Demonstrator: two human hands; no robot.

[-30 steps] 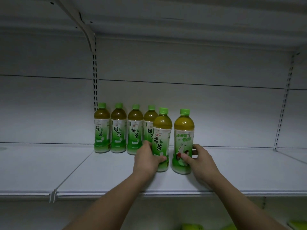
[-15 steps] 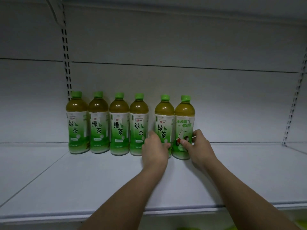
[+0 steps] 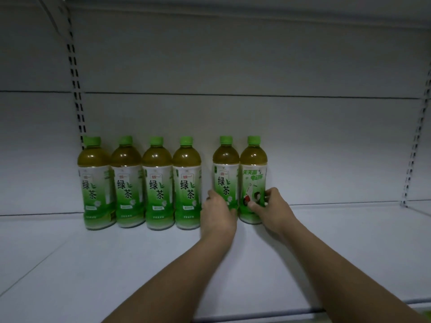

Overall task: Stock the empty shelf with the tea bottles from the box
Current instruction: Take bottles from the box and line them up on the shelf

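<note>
Several green tea bottles with green caps stand in a row at the back of the white shelf (image 3: pixel 116 264). The left group of bottles (image 3: pixel 142 183) touch each other. After a small gap come two more. My left hand (image 3: pixel 218 215) grips the lower part of the fifth bottle (image 3: pixel 225 169). My right hand (image 3: pixel 271 210) grips the lower part of the sixth bottle (image 3: pixel 253 173), whose label shows a different side. Both bottles stand upright on the shelf against the back wall. The box is out of view.
A slotted upright (image 3: pixel 75 85) runs up the back panel left of the bottles, another upright (image 3: pixel 417 136) at the right. The shelf board stretches to the right of the sixth bottle, with its front edge (image 3: pixel 256 317) near the bottom.
Both hands pushed the two bottles from the shelf's middle back to the wall, in line with the row. The view has moved closer to the shelf.
</note>
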